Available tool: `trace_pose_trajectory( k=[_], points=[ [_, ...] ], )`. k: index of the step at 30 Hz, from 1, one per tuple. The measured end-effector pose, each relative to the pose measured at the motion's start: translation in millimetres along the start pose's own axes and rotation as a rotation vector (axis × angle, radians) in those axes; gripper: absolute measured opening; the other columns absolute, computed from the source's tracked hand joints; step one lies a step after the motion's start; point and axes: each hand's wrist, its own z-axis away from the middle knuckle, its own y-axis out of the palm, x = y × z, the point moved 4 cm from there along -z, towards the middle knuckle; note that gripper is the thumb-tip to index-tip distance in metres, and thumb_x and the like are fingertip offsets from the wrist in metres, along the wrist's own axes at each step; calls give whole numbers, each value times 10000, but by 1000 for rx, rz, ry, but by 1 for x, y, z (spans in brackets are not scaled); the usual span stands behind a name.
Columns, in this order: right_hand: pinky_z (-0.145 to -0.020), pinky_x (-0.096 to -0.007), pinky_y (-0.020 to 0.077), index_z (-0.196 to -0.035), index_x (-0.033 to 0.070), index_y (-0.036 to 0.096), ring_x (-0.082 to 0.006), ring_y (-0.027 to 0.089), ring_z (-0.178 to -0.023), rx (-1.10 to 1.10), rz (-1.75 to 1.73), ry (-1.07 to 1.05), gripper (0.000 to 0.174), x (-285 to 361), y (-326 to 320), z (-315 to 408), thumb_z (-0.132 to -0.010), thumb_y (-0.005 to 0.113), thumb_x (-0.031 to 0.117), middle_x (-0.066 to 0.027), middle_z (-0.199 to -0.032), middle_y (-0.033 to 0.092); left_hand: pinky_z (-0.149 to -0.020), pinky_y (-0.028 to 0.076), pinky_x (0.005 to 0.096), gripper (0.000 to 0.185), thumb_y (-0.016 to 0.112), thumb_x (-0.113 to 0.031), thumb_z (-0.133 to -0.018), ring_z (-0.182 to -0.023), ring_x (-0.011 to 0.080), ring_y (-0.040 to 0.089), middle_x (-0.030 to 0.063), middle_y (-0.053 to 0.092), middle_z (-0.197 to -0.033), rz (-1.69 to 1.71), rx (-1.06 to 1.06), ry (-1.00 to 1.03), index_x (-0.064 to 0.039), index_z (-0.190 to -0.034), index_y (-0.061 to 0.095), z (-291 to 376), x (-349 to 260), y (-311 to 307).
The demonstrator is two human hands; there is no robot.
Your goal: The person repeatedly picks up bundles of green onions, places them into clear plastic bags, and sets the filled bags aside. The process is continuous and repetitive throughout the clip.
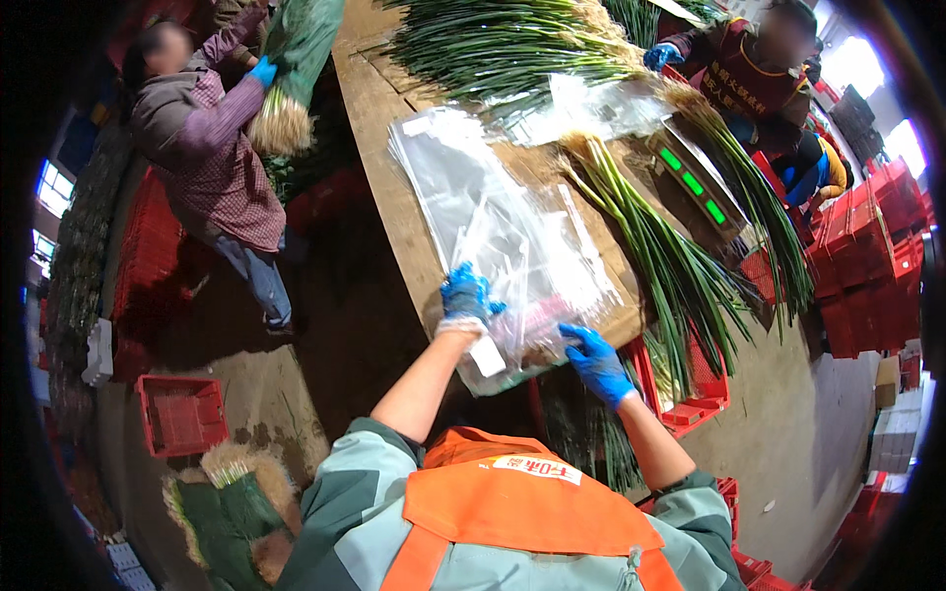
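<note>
My left hand (467, 294), in a blue glove, rests on a stack of clear plastic bags (473, 177) on the wooden table. Its fingers touch the bags; whether they pinch one is unclear. My right hand (600, 366), also gloved in blue, is beside the bags' near right edge, fingers apart and nothing visibly held. Between my hands the near end of the plastic (517, 347) hangs over the table's edge, with a white tag on it. To the right lies a bunch of green onions (643, 214), white root ends pointing away from me.
A large pile of green onions (510, 44) covers the table's (388, 214) far end. A scale with green-lit displays (693, 183) stands at right, another bunch (732, 155) beside it. Two co-workers (207, 140) (761, 74) stand across. Red crates (183, 414) sit on the floor.
</note>
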Motion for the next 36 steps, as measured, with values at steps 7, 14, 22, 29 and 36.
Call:
trace_pose_trajectory(
  k=[7, 14, 22, 29, 36],
  points=[
    [-966, -418, 448, -1293, 116, 527, -365, 544, -1138, -113, 436, -107, 447, 17, 32, -83, -852, 601, 108, -198, -1304, 528, -646, 468, 348, 178, 739, -151, -749, -678, 160, 495, 41, 572, -728, 682, 400, 114, -86, -872, 627, -82, 100, -70],
    [-1000, -451, 413, -1303, 75, 510, -396, 525, -1131, -163, 806, -107, 536, 42, 25, -140, -771, 566, 55, -195, -1342, 497, -661, 487, 319, 154, 592, -184, -853, -702, 191, 610, 60, 645, -809, 586, 288, 169, -67, -918, 667, -282, 167, -156],
    [-1038, -425, 395, -1353, 94, 465, -369, 494, -1207, -287, 467, 38, 510, 50, 48, -125, -857, 580, 128, -197, -1342, 497, -897, 456, 434, 430, 571, -76, -822, -1008, 316, 577, 160, 603, -1142, 323, -325, 646, -55, -1251, 549, -230, 61, -105],
    [-1028, -402, 412, -1312, 95, 523, -348, 517, -1203, -171, 410, 176, 467, 17, 56, -67, -851, 594, 88, -184, -1305, 538, -737, 498, 411, 197, 556, -148, -835, -846, 314, 629, 139, 675, -911, 160, -217, 382, -150, -960, 708, -199, 52, -43],
    [-731, -438, 479, -1344, 73, 470, -356, 559, -817, -93, 608, 132, 542, 28, 67, -95, -808, 515, 5, -187, -886, 558, -657, 511, 357, 262, 545, -58, -836, -730, 246, 644, 175, 668, -903, 388, -377, 112, -104, -1075, 643, -392, 114, -173]
  ],
)
